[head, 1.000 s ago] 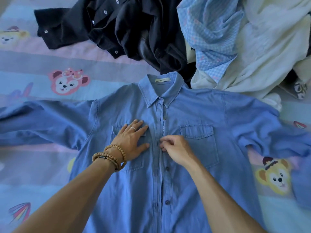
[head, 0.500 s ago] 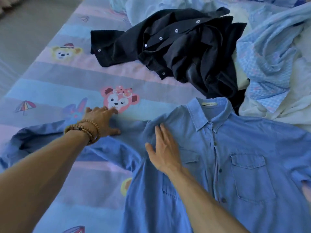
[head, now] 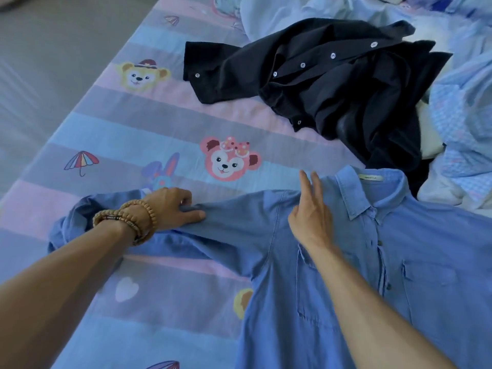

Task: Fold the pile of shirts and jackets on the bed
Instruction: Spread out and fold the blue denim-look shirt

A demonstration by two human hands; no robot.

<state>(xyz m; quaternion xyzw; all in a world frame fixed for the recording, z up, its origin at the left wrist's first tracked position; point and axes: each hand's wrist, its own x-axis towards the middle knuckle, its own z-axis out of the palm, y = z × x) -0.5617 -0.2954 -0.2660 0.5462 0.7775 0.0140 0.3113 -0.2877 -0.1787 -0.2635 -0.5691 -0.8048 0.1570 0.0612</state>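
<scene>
Floor (head: 40, 62) takes the 10 o'clock corner, grey, off the bed edge.

Bed sheet (head: 111, 129) is striped pink, blue and grey with cartoon prints: umbrella (head: 81, 161) at 9 o'clock, yellow bear face (head: 141, 74) at 11, pink bear face (head: 230, 158) just above centre.

Your left hand (head: 173, 209) sits at 9 o'clock of centre, bead bracelets (head: 127, 222) on the wrist. Fingers are curled and the thumb lies along the cloth: it pinches a fold of the blue shirt's sleeve (head: 133, 235). The sleeve runs out flat to 9 o'clock, and its cuff end is bunched near the sheet's edge.

Blue shirt (head: 332, 288) lies face up, spread from centre to 4 o'clock, placket buttoned, collar (head: 372, 193) pointing to 1 o'clock with a pale label showing inside. Two chest pockets are visible.

Your right hand (head: 310, 217) rests flat on the shirt's shoulder, just left of the collar. Fingers are straight, pointing to 12; it grips nothing and only presses the cloth.

Black shirt (head: 332, 83) lies crumpled at 12 to 1 o'clock, white snaps showing, its lower edge touching the blue shirt's collar area.

Pile of light clothes (head: 466, 129) fills 1 to 3 o'clock: pale blue checked fabric and white cloth, tangled, partly under the black shirt. Can't tell individual items apart there.
</scene>
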